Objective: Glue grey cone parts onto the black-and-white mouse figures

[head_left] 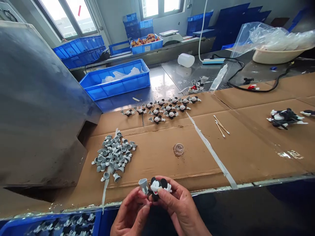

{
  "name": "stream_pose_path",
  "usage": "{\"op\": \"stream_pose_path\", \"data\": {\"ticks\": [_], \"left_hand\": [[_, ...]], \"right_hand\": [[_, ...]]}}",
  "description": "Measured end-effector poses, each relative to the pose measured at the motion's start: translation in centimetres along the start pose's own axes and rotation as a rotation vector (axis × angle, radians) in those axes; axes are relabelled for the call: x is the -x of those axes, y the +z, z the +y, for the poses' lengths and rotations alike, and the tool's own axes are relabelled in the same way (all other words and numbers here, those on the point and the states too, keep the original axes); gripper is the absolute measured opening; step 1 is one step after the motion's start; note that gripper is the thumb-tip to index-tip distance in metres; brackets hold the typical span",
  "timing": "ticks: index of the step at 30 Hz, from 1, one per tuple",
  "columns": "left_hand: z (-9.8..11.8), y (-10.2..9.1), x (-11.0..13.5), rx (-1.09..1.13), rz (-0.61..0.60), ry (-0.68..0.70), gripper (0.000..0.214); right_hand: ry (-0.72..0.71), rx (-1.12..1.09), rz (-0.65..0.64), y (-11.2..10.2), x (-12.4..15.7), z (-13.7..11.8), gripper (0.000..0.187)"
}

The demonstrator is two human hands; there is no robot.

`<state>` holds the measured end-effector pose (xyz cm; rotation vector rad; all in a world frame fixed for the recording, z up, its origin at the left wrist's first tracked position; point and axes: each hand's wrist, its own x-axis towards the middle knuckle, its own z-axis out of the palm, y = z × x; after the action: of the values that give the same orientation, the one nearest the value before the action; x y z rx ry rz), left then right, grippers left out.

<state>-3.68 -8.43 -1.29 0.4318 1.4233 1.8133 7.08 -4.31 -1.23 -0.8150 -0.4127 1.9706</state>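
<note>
My right hand (180,200) is closed around a small black-and-white mouse figure (155,186), thumb across its front. The figure has round black ears, a white face and a white hand sticking out on the right. At the figure's left side is a grey horn-shaped piece (143,185) with a white hand on it, wide end up. My left hand (134,209) grips low on this piece, its fingertips partly hiding where piece and figure meet. Whether the two are joined I cannot tell.
Left on the cardboard lies a heap of grey horn pieces (114,154). Several mouse figures (157,111) lie behind. A small round dish (178,149), cotton swabs (221,126) and black-and-white parts (285,118) are rightward. A blue crate (98,226) of figures is below left.
</note>
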Motion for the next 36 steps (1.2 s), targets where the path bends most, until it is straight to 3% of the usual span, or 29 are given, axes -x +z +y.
{"op": "stream_pose_path", "data": {"ticks": [4,10,17,23,27,36], "left_hand": [[0.6,-0.7,-0.6,-0.017,0.052,0.001,0.049],[1.3,-0.9,-1.2,0.009,0.011,-0.015,0.048],[0.6,-3.0,-2.8,-0.066,-0.174,-0.026,0.042],[0.6,-2.2,-1.9,-0.089,-0.085,-0.003,0.033],[0.5,-2.3,-2.0,-0.101,-0.129,0.034,0.032],[-0.1,-2.6,-2.0,-0.078,-0.101,0.031,0.033]], "right_hand": [[0.006,0.078,0.0,0.6,0.0,-1.0,0.034],[-0.048,0.111,-0.023,0.8,0.1,-1.4,0.032],[-0.06,0.162,-0.013,1.0,0.2,-1.5,0.036],[-0.056,0.184,-0.035,1.0,0.2,-1.5,0.037],[-0.075,0.19,-0.042,0.9,0.2,-1.6,0.037],[-0.111,0.158,-0.077,0.9,0.4,-1.2,0.034]]}}
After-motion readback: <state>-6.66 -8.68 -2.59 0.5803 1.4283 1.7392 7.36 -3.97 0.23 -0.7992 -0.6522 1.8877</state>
